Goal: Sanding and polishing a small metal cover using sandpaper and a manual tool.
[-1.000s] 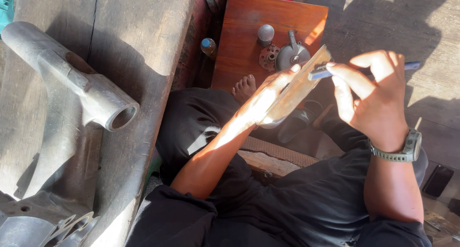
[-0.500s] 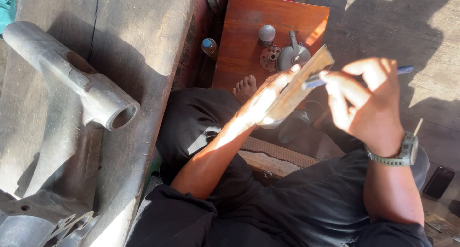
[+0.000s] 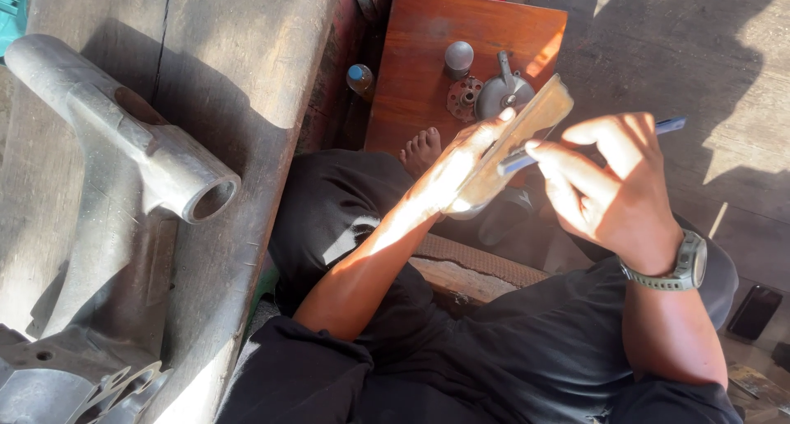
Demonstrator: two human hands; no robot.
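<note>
Grey metal casting (image 3: 123,185) lies on the workbench (image 3: 239,78), well left of both hands. Flat tan piece (image 3: 518,140): long axis diagonal, upper-right to lower-left, above the lap. Left hand (image 3: 457,173) grasps it from below. Right hand (image 3: 613,189) pinches a blue pen (image 3: 666,127), tip touching the piece's right edge

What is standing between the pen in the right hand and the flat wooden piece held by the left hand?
Nothing visible. The right hand holds the blue pen with its tip against the flat wooden piece, which the left hand grips from below.
</note>
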